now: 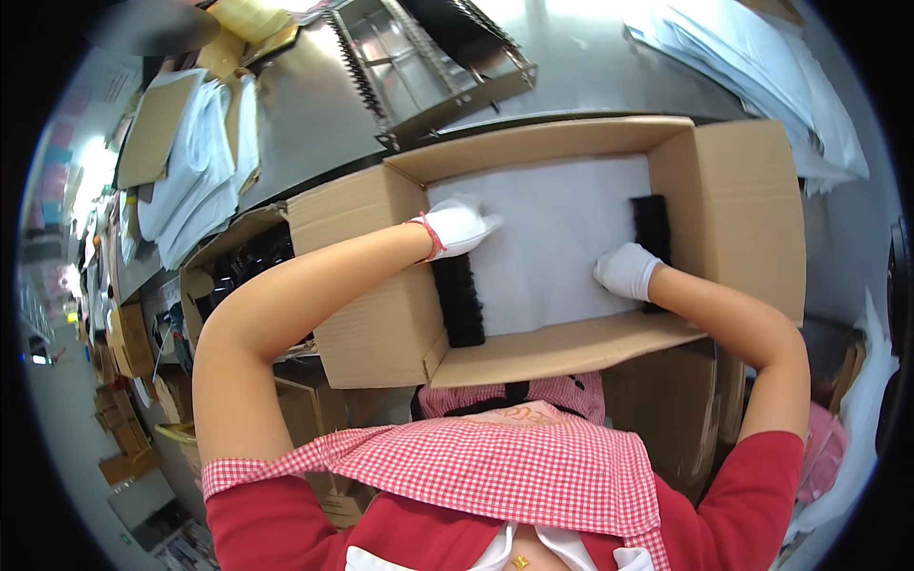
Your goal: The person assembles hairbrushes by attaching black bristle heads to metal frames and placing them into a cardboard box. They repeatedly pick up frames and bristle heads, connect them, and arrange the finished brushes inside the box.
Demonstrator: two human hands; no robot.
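An open cardboard box (533, 366) stands in front of me, its end flaps folded outward. Inside lies a thin white sheet (552, 247). Black fuzzy strips show at both ends, one black strip (461, 303) on the left and another black strip (653, 226) on the right. My left hand (459, 226), in a white glove, is over the sheet's left end above the left strip, thumb spread from the fingers, slightly blurred. My right hand (628, 271), also gloved, rests at the sheet's right side beside the right strip. Its fingers point down, and their tips are hidden.
Behind the box runs a metal table (305, 124) bearing a metal rack with toothed edges (409, 67). White sheets (752, 76) are stacked at the far right, more sheets (195, 162) at the left. A carton of dark glossy items (248, 257) adjoins the box's left flap.
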